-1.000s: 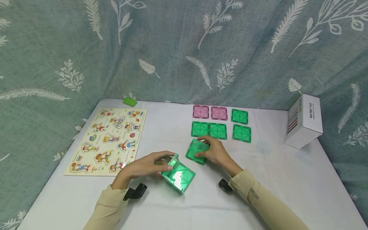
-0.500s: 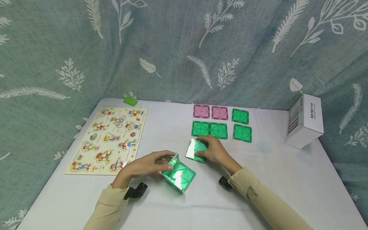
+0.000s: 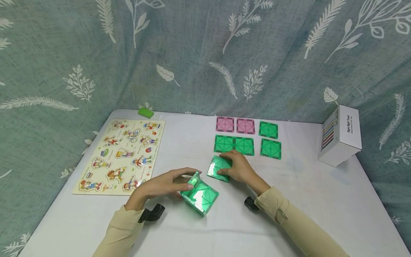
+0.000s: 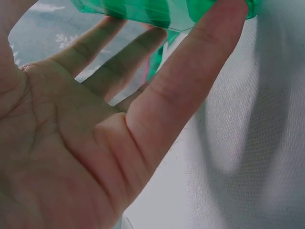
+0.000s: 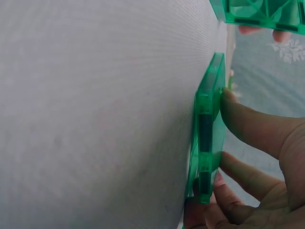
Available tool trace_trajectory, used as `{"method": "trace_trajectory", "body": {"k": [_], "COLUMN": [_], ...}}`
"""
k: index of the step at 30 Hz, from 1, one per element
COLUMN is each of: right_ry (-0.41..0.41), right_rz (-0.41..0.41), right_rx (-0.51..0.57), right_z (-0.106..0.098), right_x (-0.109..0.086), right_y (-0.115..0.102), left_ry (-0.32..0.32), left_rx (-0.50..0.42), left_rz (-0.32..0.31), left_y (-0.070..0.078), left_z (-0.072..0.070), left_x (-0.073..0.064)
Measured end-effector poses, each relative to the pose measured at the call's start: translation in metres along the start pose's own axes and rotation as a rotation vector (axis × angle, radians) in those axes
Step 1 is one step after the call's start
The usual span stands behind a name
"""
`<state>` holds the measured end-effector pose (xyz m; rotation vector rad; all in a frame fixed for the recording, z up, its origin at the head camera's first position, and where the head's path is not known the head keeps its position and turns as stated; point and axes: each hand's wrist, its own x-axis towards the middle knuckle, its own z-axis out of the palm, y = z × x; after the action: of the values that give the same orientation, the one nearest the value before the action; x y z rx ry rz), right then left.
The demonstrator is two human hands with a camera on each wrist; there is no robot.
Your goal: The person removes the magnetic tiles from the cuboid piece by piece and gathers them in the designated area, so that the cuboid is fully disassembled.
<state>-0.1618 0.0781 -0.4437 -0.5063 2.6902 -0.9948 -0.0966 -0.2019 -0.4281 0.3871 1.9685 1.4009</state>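
Observation:
My left hand (image 3: 165, 185) holds a partly built green box of magnetic tiles (image 3: 203, 196), its thumb over the upright wall and the other fingers at the wall's far side. The box sits tilted near the table's middle. In the left wrist view, fingertips meet the box's green edge (image 4: 147, 16). Just to the right, my right hand (image 3: 239, 167) grips a loose green square magnetic tile (image 3: 216, 167), thumb on its face and fingers at its far edge. The right wrist view shows this tile (image 5: 206, 129) edge-on, close over the white cloth, with more green plastic behind its lower end.
Two pink tiles (image 3: 225, 124) and several green tiles (image 3: 270, 148) lie flat in rows behind the right hand. A picture puzzle board (image 3: 122, 157) lies at left, with a small green block (image 3: 146, 113) behind it. A white box (image 3: 340, 135) stands at right, before a leaf-patterned curtain (image 3: 192, 53).
The tile under my right hand has tipped slightly, and bright glare now shows on its face. My left hand and the green box stay in place.

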Motion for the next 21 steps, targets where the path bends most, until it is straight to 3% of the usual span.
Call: {"method": "trace_trajectory", "body": {"k": [21], "right_ry": [0.014], "right_rz": [-0.018], "right_rx": [0.000], "right_z": [0.0003], "right_x": [-0.0015], "right_y": [-0.0005], "left_ry": [0.019], "left_rx": [0.000], "left_rz": [-0.032], "left_y": [0.0037], "left_z": [-0.0048], "left_x": [-0.0058]}}
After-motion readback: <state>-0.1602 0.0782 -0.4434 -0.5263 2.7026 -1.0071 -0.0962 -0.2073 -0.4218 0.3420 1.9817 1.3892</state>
